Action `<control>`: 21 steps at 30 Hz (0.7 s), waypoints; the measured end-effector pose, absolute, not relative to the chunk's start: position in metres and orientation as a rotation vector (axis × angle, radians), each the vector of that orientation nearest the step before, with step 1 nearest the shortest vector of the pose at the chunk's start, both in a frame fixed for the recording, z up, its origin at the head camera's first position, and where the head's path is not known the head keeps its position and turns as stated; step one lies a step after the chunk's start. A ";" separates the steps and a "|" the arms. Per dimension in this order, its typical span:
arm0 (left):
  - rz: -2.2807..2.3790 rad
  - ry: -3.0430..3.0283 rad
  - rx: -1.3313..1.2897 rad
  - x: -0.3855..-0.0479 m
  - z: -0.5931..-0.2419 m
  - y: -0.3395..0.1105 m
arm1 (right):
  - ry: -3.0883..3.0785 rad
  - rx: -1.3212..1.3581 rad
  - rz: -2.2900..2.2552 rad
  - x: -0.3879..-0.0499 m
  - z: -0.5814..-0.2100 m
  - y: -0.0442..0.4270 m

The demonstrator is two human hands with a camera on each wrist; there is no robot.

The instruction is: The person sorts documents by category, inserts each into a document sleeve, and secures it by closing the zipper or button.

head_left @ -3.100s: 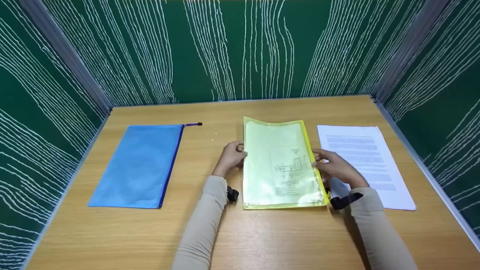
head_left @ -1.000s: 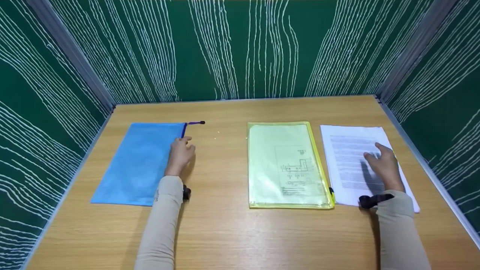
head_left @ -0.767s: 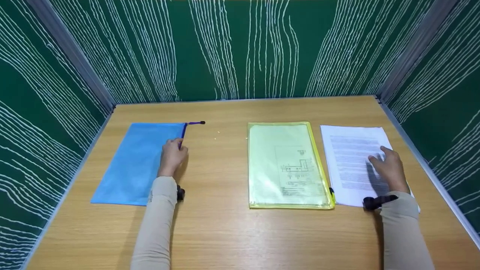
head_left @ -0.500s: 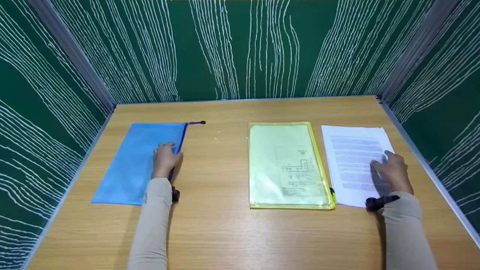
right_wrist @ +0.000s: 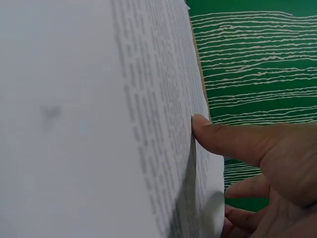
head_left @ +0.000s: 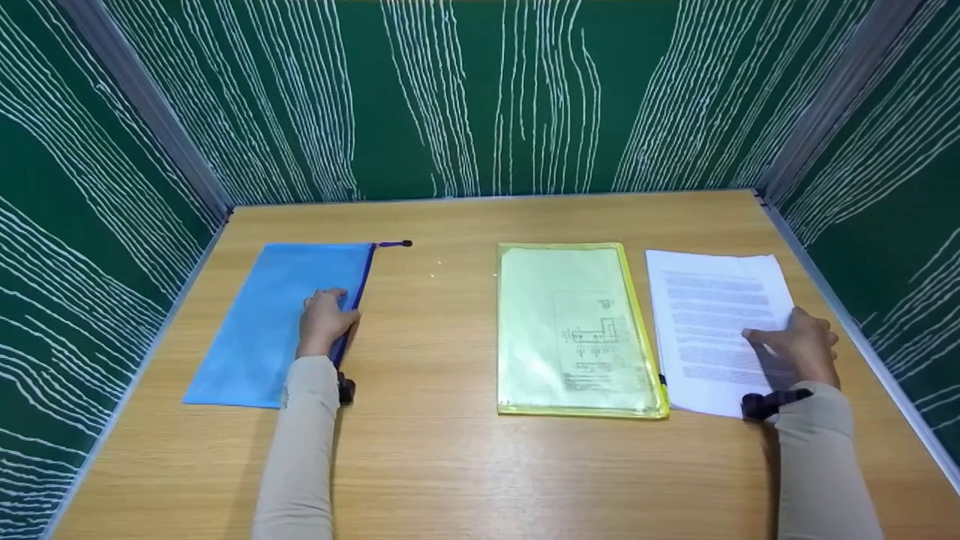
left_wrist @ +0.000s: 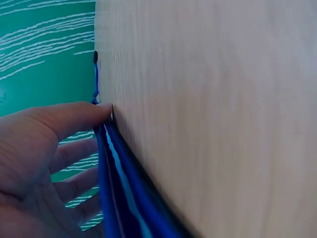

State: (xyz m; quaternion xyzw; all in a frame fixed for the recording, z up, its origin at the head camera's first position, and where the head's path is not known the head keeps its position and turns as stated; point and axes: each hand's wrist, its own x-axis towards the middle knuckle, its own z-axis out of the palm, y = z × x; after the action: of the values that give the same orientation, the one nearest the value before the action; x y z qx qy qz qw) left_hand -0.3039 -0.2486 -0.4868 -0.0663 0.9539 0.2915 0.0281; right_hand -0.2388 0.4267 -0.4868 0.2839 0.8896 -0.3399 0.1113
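On the left of the table lies a blue zipper pouch (head_left: 262, 322) with a dark blue zipper along its right edge. My left hand (head_left: 324, 322) is over that edge; in the left wrist view its thumb (left_wrist: 84, 116) touches the zipper edge, and the fingers extend beyond it. To the right is a stack of printed white paper (head_left: 709, 300). Over its right side is my right hand (head_left: 802, 345), thumb (right_wrist: 223, 136) out across the top sheet and fingers at the side edge. Whether the fingertips are under the sheets is hidden.
A yellow zipper pouch (head_left: 555, 300) with a printed drawing inside lies between the two, close beside the paper. The blue pouch's zipper pull (head_left: 394, 244) sticks out at its far corner. Green walls with white lines (head_left: 547, 112) enclose the wooden table (head_left: 450, 465).
Both hands have left the yellow pouch, now flat on the table. The left hand has moved to the blue pouch's edge; the right hand has moved right and nearer over the paper.
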 end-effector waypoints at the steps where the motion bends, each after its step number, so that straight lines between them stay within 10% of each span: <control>1: 0.917 2.937 -0.212 -0.304 -0.486 -0.249 | 2.608 0.831 -1.008 -0.239 -0.487 0.428; 21: 1.239 2.697 -0.145 -0.303 -0.485 -0.275 | 2.656 0.828 -1.402 -0.231 -0.490 0.460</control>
State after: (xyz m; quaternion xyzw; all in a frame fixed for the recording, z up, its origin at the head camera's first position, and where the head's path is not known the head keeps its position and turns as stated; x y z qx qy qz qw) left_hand -0.3031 -0.2747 -0.4847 -0.0487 0.9044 0.4154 0.0848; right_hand -0.2313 0.4599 -0.4903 0.2656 0.8525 -0.4501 0.0129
